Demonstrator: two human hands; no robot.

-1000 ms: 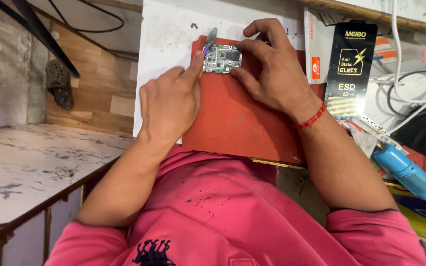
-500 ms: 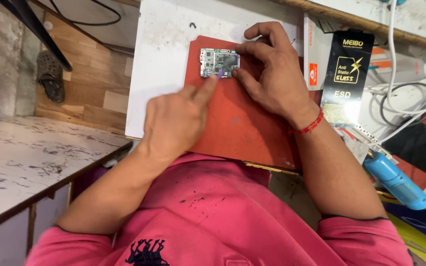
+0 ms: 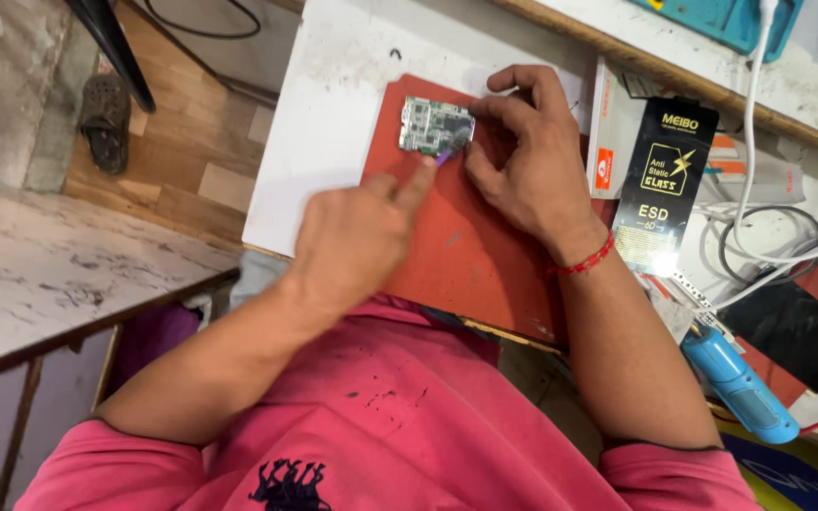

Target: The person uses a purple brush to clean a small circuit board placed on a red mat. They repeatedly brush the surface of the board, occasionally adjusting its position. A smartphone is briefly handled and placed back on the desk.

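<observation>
A small green circuit board (image 3: 435,126) lies at the far edge of a red mat (image 3: 466,237). My right hand (image 3: 532,161) pinches the board's right edge between thumb and fingers. My left hand (image 3: 362,232) is closed around a thin purple tool (image 3: 443,158), index finger stretched along it. The tool's tip touches the board's near right corner, and most of the tool is hidden in my fist.
The mat lies on a white panel (image 3: 333,114). To the right are a black flat packet (image 3: 665,180), white cables (image 3: 759,237), a dark phone (image 3: 797,331) and a blue cylindrical tool (image 3: 740,388). A marble counter (image 3: 49,274) is at left, with a sandal (image 3: 104,112) on the floor beyond.
My left hand drew the purple tool from the board's far left corner across to its near right corner. My right hand kept its grip on the board. The view shifted slightly.
</observation>
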